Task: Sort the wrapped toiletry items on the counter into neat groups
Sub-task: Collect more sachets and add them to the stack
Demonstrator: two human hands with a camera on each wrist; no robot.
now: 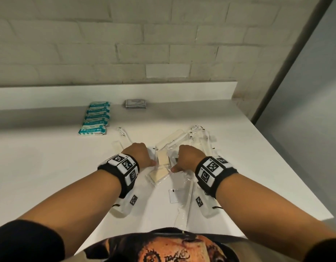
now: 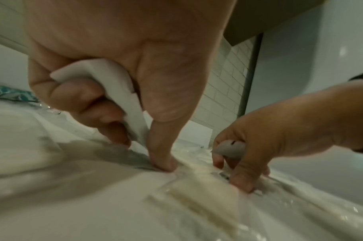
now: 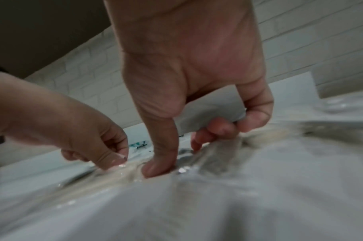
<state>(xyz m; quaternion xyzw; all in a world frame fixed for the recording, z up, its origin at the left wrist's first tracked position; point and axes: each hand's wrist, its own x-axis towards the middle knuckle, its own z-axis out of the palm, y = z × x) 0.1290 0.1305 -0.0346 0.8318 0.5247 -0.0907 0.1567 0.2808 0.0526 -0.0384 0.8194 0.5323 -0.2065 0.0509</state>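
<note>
Step in hand: gathering clear-wrapped cream items at counter centre.

My left hand point(image 1: 139, 155) and right hand point(image 1: 188, 157) have fingers curled, thumbs pressing the wrapped cream packets point(image 1: 161, 167); each palm grips a white device. Next, I judge: slide like packets together. Beyond, teal packs point(image 1: 95, 118) and grey sachets point(image 1: 136, 104) sit grouped on the white counter point(image 1: 50, 157), before a brick wall point(image 1: 106, 44).

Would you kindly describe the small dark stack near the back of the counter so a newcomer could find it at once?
Start at the white counter and look to its far edge below the brick wall. Just right of the row of teal packets sits the stack of grey sachets. It is the only dark, square, flat pile; everything nearer is clear-wrapped and pale.
</note>
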